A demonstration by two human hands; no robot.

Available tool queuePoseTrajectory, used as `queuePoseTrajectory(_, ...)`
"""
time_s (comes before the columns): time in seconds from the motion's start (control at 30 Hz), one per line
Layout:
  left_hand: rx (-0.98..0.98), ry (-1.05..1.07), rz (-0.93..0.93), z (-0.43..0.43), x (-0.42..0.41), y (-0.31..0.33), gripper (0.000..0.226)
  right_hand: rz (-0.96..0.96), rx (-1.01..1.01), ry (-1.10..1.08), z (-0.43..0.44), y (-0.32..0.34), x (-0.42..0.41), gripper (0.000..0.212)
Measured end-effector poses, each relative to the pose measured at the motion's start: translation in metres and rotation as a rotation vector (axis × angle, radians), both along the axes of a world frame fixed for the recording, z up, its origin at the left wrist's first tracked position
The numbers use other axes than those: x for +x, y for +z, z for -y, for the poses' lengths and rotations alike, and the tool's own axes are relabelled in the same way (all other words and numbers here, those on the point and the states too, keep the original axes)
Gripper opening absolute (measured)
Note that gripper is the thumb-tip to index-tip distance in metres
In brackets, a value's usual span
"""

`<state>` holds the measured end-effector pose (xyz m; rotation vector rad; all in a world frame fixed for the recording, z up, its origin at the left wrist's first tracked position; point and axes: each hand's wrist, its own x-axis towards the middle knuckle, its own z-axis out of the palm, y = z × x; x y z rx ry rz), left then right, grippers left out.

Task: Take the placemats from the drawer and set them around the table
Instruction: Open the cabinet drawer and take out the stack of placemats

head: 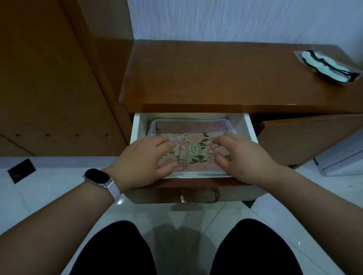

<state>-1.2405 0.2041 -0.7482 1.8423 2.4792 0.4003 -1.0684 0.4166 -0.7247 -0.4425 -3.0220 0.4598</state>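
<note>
A wooden drawer (pixel 137 126) with white inner walls is pulled out from under a brown cabinet top. Inside lies a stack of placemats (pixel 189 131); the top one is pink with a flower print and a green oval emblem, with white edges of others showing beneath it. My left hand (pixel 145 158), with a dark watch on the wrist, rests on the stack's left front part, fingers spread. My right hand (pixel 241 156) lies on the right front part, fingers spread and slightly curled over the mat. Neither hand has clearly closed around the stack.
The brown cabinet top (pixel 212 75) carries a clear packet with a white and black item (pixel 327 66) at its far right. A tall wooden cupboard (pixel 42 75) stands to the left. The drawer's brass handle (pixel 199 197) faces me. My knees are over the white tiled floor (pixel 184 218).
</note>
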Motion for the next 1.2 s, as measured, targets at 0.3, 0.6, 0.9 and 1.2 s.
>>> queuePoseTrajectory(0.3,-0.204,-0.037,0.178,-0.027,-0.012,-0.012,0.072,0.138,-0.145,0.049,-0.038,-0.024,0.010,0.050)
queuePoseTrajectory(0.6,-0.379,0.063,0.670,-0.038,0.014,-0.003,0.073,0.355,-0.348,0.088,-0.053,-0.004,0.026,0.068)
queuePoseTrajectory(0.9,-0.424,0.051,0.557,-0.046,0.013,0.000,0.064,0.316,-0.361,0.080,-0.052,-0.009,0.024,0.055)
queuePoseTrajectory(1.2,-0.335,-0.034,0.573,-0.054,0.017,0.001,0.058,0.359,-0.308,0.232,-0.052,-0.003,0.005,0.047)
